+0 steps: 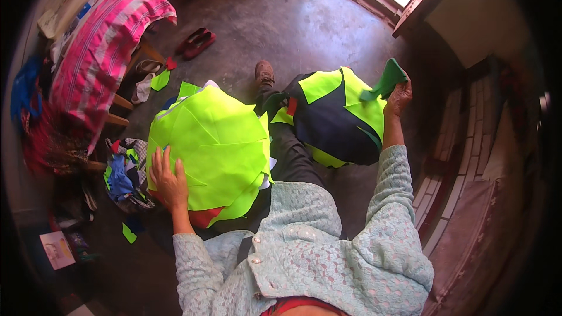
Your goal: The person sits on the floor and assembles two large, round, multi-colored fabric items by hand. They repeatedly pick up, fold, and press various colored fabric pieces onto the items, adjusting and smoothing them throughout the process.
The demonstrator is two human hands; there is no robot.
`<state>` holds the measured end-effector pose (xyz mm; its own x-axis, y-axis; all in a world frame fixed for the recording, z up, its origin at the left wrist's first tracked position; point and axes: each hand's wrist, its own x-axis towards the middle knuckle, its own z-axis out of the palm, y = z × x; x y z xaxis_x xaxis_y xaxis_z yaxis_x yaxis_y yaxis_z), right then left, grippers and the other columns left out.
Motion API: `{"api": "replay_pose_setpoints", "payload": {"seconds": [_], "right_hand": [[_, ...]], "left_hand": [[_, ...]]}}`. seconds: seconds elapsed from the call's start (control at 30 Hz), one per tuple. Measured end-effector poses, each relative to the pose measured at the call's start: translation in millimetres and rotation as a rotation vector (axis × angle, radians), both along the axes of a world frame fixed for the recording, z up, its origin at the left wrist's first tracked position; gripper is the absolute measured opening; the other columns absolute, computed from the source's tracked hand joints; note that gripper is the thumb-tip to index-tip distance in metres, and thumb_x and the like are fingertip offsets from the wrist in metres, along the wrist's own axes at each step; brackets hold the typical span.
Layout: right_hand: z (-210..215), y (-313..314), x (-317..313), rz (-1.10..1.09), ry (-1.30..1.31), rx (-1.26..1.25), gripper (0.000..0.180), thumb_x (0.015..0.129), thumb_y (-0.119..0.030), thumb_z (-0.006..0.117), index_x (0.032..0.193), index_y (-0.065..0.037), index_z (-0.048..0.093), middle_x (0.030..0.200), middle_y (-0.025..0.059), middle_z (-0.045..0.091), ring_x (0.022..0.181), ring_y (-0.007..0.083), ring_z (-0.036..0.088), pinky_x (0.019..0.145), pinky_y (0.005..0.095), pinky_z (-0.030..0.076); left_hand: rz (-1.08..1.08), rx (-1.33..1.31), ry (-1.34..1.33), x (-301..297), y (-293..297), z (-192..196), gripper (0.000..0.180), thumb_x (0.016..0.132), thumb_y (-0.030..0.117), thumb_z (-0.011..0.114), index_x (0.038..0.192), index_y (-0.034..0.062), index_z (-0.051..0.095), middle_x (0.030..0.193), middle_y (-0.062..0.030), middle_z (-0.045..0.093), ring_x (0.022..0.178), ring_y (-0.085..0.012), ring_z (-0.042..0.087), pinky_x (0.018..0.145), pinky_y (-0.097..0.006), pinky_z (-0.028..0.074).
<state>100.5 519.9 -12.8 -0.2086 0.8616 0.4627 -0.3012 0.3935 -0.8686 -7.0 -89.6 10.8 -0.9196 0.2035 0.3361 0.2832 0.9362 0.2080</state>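
Observation:
A rounded heap of neon yellow-green fabric pieces (pixel 216 123) lies over my left thigh, with some red and white cloth at its edges. My left hand (pixel 168 181) lies flat on the left side of this heap, fingers spread; a small blue bit shows by a fingertip. To the right, a second heap of navy cloth (pixel 325 120) with neon pieces on top sits by my right leg. Above its right edge, my right hand (pixel 398 98) pinches a dark green fabric piece (pixel 387 80), whose left end is blurred.
At the left, a pink checked cloth (pixel 108 52) drapes over wooden furniture. Below it stands a bag of mixed scraps (pixel 124 172). Dark red shoes (pixel 196 43) and loose neon scraps (pixel 160 80) lie on the floor. A bright doorway opens at the top right, above white slats (pixel 462 140).

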Motion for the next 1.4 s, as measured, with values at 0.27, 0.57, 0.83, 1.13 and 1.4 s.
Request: {"api": "replay_pose_setpoints", "payload": {"seconds": [0.27,0.57,0.83,1.13,1.4], "right_hand": [[106,-82,-19,0.047,-0.254,0.401,0.02,0.093,-0.004,0.055,0.106,-0.006,0.071,0.09,0.003,0.071,0.081,0.0094,0.064,0.073,0.0247,0.051],[164,-244,-25,0.376,-0.385,0.865,0.025,0.071,0.007,0.067,0.093,-0.004,0.069,0.084,0.0098,0.067,0.075,0.025,0.068,0.068,0.0309,0.053],[153,-347,-11,0.853,-0.278,1.023,0.029,0.067,-0.002,0.071,0.095,-0.007,0.067,0.072,0.006,0.06,0.057,0.0225,0.06,0.052,0.0327,0.047],[168,-354,-5,0.899,-0.256,1.073,0.033,0.065,-0.004,0.075,0.097,-0.007,0.067,0.067,0.0047,0.06,0.055,0.021,0.061,0.051,0.0318,0.047],[158,-338,-16,0.955,-0.684,1.28,0.028,0.067,-0.01,0.075,0.093,-0.012,0.068,0.078,0.0028,0.063,0.068,0.0248,0.065,0.059,0.0373,0.05]], "left_hand": [[0.0,-0.001,0.046,-3,1,-9,0.045,0.092,0.029,0.058,0.134,0.0129,0.053,0.143,-0.0101,0.047,0.135,-0.0302,0.04,0.111,-0.046,0.028],[-0.05,0.289,0.264,9,13,13,0.065,0.086,0.047,0.062,0.133,0.0048,0.049,0.143,-0.0167,0.044,0.136,-0.0372,0.037,0.109,-0.055,0.026],[-0.364,0.666,0.025,96,100,67,0.095,0.072,0.046,0.077,0.144,0.003,0.033,0.143,-0.0213,0.042,0.138,-0.0362,0.035,0.107,-0.059,0.025],[-0.134,0.91,0.09,98,88,60,0.049,0.074,0.0,0.067,0.121,0.0115,0.06,0.105,-0.0087,0.067,0.096,-0.0342,0.061,0.085,-0.041,0.047],[-0.208,0.634,0.292,74,33,78,0.028,0.074,-0.003,0.062,0.098,0.0093,0.067,0.086,-0.0071,0.069,0.079,-0.0267,0.066,0.072,-0.037,0.05]]}}
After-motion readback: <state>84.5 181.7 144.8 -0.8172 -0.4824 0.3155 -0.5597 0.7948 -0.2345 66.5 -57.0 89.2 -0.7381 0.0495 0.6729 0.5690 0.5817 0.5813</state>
